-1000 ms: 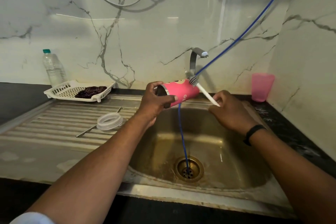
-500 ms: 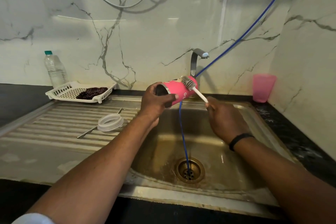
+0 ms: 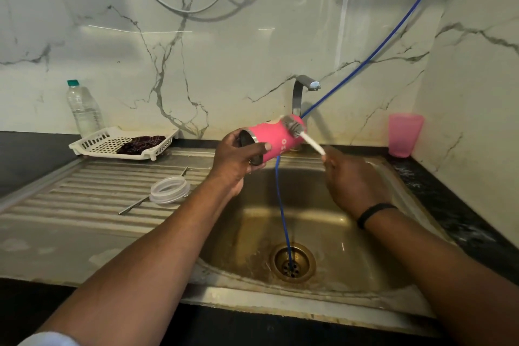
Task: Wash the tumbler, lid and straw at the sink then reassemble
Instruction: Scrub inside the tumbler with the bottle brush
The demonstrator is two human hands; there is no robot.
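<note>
My left hand (image 3: 238,159) grips the pink tumbler (image 3: 273,139) by its steel rim, holding it on its side above the sink (image 3: 393,174), open end toward me. My right hand (image 3: 351,180) holds the white handle of a bottle brush (image 3: 297,130), whose bristles press on the tumbler's outer wall near its base. The clear lid (image 3: 169,189) lies on the ribbed drainboard to the left. A metal straw (image 3: 148,197) lies beside and partly under the lid.
The steel tap (image 3: 302,90) stands behind the tumbler. A blue hose (image 3: 282,205) runs from the upper right down into the drain (image 3: 292,261). A pink cup (image 3: 404,134) stands at the right; a white tray (image 3: 92,146) with a dark cloth and a water bottle (image 3: 82,108) at the left.
The brush head has slid from beyond the tumbler's base onto its outer wall, and my right hand has moved left toward the tumbler. The left hand keeps its grip.
</note>
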